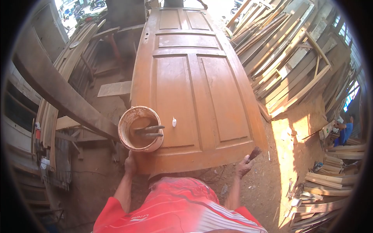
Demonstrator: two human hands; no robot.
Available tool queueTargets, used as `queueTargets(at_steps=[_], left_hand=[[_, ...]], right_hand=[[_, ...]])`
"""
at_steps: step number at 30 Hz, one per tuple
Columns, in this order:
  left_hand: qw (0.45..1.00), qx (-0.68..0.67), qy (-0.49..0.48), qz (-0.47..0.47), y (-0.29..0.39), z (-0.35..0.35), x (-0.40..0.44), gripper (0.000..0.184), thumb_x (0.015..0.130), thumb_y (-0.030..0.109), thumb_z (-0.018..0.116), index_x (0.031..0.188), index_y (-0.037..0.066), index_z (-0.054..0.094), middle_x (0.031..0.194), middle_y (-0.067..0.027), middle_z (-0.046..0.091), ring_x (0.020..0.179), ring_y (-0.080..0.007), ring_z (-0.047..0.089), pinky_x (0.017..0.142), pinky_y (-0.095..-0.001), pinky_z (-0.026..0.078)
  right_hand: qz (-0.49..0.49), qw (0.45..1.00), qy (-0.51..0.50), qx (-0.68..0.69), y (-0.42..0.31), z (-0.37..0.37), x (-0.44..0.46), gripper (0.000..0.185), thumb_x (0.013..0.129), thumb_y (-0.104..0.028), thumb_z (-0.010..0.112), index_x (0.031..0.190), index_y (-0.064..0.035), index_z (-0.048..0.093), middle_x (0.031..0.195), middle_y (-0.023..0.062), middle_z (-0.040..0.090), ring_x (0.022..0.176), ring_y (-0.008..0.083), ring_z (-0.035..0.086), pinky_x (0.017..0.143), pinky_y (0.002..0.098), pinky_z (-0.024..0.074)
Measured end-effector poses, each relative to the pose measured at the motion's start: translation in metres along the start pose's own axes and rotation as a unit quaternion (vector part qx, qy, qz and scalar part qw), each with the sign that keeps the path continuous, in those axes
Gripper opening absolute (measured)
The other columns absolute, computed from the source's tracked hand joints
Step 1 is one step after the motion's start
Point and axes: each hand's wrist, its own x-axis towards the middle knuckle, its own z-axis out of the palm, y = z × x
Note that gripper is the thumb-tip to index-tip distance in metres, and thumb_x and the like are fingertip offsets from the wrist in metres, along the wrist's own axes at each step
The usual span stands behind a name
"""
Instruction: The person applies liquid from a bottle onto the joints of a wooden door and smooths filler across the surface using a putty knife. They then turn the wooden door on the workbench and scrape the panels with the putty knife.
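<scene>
A brown panelled wooden door [175, 93] lies flat in front of me, its near end close to my body. My left hand [131, 164] is closed at the door's near left corner, just below the bucket; its fingers are partly hidden. My right hand [243, 167] is beside the near right corner, closed around a paintbrush [254, 153] with dark bristles pointing up and outward. On the door's left side stands a paint-smeared bucket [123, 134] holding brown liquid and two handles [153, 131]. A small white bottle [174, 122] stands right of it.
At the door's far end another person's hand [204, 5] shows. Stacked timber and frames [287, 58] lean along the right, with more planks [330, 182] below. A curved wooden beam [58, 93] crosses the left side. Another person [344, 132] is at far right.
</scene>
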Motion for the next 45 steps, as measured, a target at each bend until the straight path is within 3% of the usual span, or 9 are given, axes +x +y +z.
queueTargets(at_steps=[3,8,10,12,17,24,26,33,45], left_hand=[[1.0,0.003,0.01,0.018,0.002,0.001,-0.006,0.088,0.103,0.071,0.029,0.126,-0.005,0.068,0.119,-0.0289,0.07,0.12,-0.0412,0.064,0.101,-0.046,0.046],[0.999,0.015,0.02,0.021,0.012,-0.006,-0.005,0.084,0.104,0.069,0.03,0.122,-0.002,0.071,0.113,-0.0279,0.072,0.116,-0.0444,0.065,0.096,-0.0486,0.048],[0.999,-0.021,0.004,0.024,-0.008,0.006,-0.004,0.083,0.104,0.069,0.031,0.12,-0.002,0.071,0.11,-0.0279,0.072,0.114,-0.0448,0.066,0.093,-0.0496,0.049],[0.992,0.08,0.091,0.03,-0.006,0.008,-0.002,0.081,0.104,0.067,0.031,0.112,-0.003,0.073,0.103,-0.028,0.073,0.105,-0.0456,0.068,0.088,-0.0513,0.049],[0.997,0.008,0.057,0.057,0.007,0.009,-0.004,0.075,0.105,0.061,0.036,0.104,-0.004,0.072,0.1,-0.0296,0.071,0.1,-0.0464,0.068,0.086,-0.0511,0.049],[0.995,0.033,0.067,0.063,-0.009,0.009,0.005,0.073,0.105,0.059,0.04,0.096,-0.007,0.07,0.094,-0.0328,0.067,0.093,-0.0474,0.066,0.082,-0.0505,0.049],[0.994,0.034,0.069,0.074,-0.014,0.01,0.009,0.074,0.105,0.059,0.04,0.097,-0.008,0.07,0.093,-0.0326,0.068,0.092,-0.0464,0.067,0.082,-0.0502,0.049],[0.997,0.041,0.049,0.038,-0.007,0.007,0.007,0.079,0.105,0.063,0.038,0.103,-0.009,0.07,0.097,-0.0302,0.071,0.099,-0.0428,0.07,0.085,-0.0487,0.05],[0.988,0.075,0.043,0.128,-0.048,0.013,0.028,0.073,0.109,0.057,0.03,0.108,-0.004,0.071,0.103,-0.0277,0.072,0.103,-0.0471,0.068,0.082,-0.0523,0.05]], right_hand=[[0.058,0.994,-0.082,0.043,-0.036,0.014,-0.005,0.038,0.105,-0.028,0.058,0.121,0.0058,0.058,0.101,0.0219,0.065,0.09,0.0384,0.064,0.079,0.0473,0.0491],[-0.003,0.994,-0.103,0.03,-0.034,0.047,-0.024,0.032,0.102,-0.027,0.061,0.112,0.003,0.059,0.092,0.0162,0.058,0.084,0.0338,0.06,0.075,0.046,0.0468],[0.005,0.993,-0.113,0.026,-0.032,0.048,-0.015,0.032,0.102,-0.027,0.061,0.112,0.0035,0.059,0.093,0.0167,0.058,0.085,0.0339,0.06,0.075,0.0456,0.0467],[0.022,0.993,-0.11,0.036,-0.035,0.055,-0.011,0.032,0.102,-0.027,0.061,0.111,0.004,0.059,0.094,0.0172,0.058,0.086,0.0339,0.06,0.075,0.0452,0.0465],[-0.079,0.993,-0.077,-0.05,-0.045,0.06,-0.006,0.026,0.1,-0.025,0.062,0.103,0.0005,0.059,0.097,0.018,0.059,0.09,0.0365,0.06,0.08,0.0493,0.0473],[-0.04,0.995,-0.083,-0.041,-0.048,0.061,-0.009,0.024,0.096,-0.023,0.066,0.1,-0.0004,0.06,0.105,0.0187,0.06,0.099,0.0391,0.06,0.085,0.0503,0.0472],[-0.048,0.991,-0.099,-0.077,-0.042,0.062,-0.008,0.027,0.098,-0.023,0.065,0.111,0.0011,0.061,0.112,0.0188,0.06,0.101,0.0392,0.062,0.083,0.0507,0.0495],[-0.049,0.992,-0.091,-0.076,-0.047,0.062,-0.009,0.025,0.097,-0.022,0.065,0.106,0.0004,0.06,0.111,0.018,0.06,0.101,0.0394,0.061,0.083,0.0512,0.0492],[-0.037,0.995,-0.079,-0.054,-0.058,0.061,-0.007,0.021,0.095,-0.019,0.066,0.101,-0.0012,0.059,0.105,0.0189,0.06,0.1,0.0402,0.06,0.085,0.0508,0.0484]])
